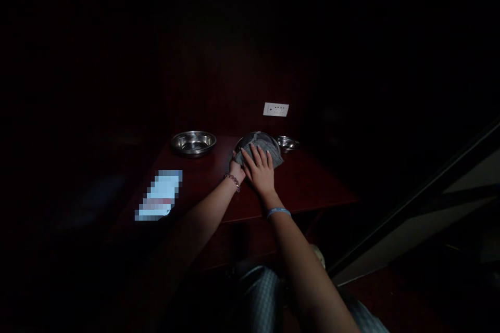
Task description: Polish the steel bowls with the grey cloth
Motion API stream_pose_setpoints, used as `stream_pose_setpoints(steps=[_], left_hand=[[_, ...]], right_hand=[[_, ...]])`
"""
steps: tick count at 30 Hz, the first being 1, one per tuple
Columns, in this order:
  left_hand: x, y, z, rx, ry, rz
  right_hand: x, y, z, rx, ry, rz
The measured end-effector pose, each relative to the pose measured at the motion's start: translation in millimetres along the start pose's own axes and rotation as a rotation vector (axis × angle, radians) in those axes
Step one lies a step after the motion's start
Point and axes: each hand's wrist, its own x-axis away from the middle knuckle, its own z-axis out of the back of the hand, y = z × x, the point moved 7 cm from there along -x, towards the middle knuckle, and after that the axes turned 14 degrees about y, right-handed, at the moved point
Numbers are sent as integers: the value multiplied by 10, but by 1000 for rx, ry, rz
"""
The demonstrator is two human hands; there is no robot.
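A grey textured cloth (276, 154) lies over what looks like a dark, shiny metal bowl (247, 140), mostly hidden beneath it. My right hand (261, 171) rests flat on the cloth, its fingers stretched and spread apart. Close beside it, my left hand (237, 170) is closed around the near left edge of the covered bowl. Some of its fingers are hidden behind the cloth. A beaded bracelet circles my left wrist, and a blue band is on the right one.
A wide steel bowl (194, 142) sits on the dark red table (312, 184) to the left. Just right of the cloth is a smaller steel bowl (288, 144). A white socket plate (276, 109) is on the back wall. A bright pixelated patch (160, 195) appears at left.
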Motion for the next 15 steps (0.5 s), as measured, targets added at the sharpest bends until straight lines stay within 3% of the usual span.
stream_pose_setpoints(steps=[3,8,15], left_hand=[[-3,-32,4,42,18,27],[-53,-92,62,72,164,39],[-110,-74,106,125,235,-35]], right_hand=[[12,65,-10,3,47,-43],[27,169,-25,21,80,-118],[40,187,-28,27,79,-101]])
